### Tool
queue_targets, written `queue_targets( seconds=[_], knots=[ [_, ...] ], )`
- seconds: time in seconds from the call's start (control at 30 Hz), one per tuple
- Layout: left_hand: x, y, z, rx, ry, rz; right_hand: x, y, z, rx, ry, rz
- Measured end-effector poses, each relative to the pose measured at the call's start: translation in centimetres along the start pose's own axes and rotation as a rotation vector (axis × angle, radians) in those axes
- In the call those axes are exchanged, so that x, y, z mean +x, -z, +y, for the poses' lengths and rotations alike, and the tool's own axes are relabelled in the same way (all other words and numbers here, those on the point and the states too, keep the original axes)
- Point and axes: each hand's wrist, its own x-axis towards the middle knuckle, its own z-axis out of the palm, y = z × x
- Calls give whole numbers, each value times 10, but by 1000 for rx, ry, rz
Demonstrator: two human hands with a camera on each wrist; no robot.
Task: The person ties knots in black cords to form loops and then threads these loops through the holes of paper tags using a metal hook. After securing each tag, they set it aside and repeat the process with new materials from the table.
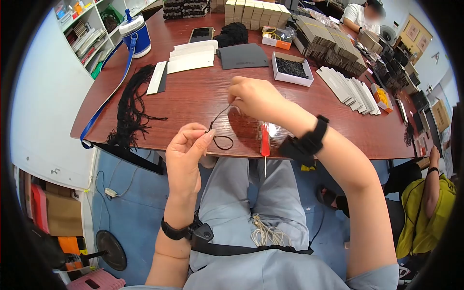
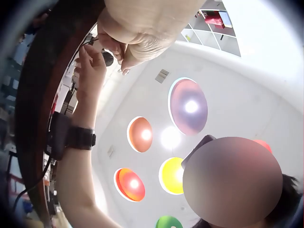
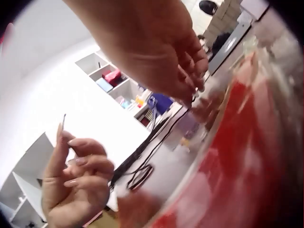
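A thin black cord (image 1: 224, 148) runs between my two hands over the table's front edge, with a small loop hanging below. My left hand (image 1: 186, 147) pinches it between thumb and index finger. Higher and to the right, my right hand (image 1: 258, 99) pinches another part of the cord, drawing up a slanting length. In the right wrist view the left hand (image 3: 83, 178) has its fingers bent, and the looped cord (image 3: 141, 176) hangs between the hands. A red-handled tool (image 1: 265, 140) with a thin metal shaft lies under my right forearm, its tip past the table edge.
A bundle of black cords (image 1: 133, 108) lies at the left. Behind are white cards (image 1: 193, 56), a dark grey card (image 1: 243, 56) and a white box (image 1: 293, 69) of small black pieces. Stacked grey cards (image 1: 331, 43) stand farther right. A blue jug (image 1: 135, 36) stands at back left.
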Motion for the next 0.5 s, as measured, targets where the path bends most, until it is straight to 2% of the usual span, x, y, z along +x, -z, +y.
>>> queue_targets(
  seconds=[0.03, 0.1, 0.13, 0.2, 0.23, 0.27, 0.33, 0.43, 0.5],
  knots=[
    [2, -2, 0, -4, 1, 3, -9, 9, -7, 22, 28, 38],
    [4, -9, 0, 95, -135, -50, -29, 25, -24, 46, 55, 70],
    [4, -11, 1, 94, -131, -48, -41, 33, -35, 75, 56, 90],
    [3, -18, 3, 104, 11, -256, -60, 44, -50, 104, 52, 111],
    [0, -27, 8, 31, 118, -289, -68, 48, -54, 128, 70, 173],
    [-2, -32, 12, 31, 121, -293, -75, 52, -57, 151, 87, 235],
    [-6, -42, 18, 85, 296, -371, -85, 61, -59, 138, 77, 242],
    [-10, -50, 17, 79, 248, -368, -98, 68, -61, 242, 53, 301],
    [-12, -53, 17, 69, 209, -379, -105, 75, -65, 476, -176, 420]
  ],
)
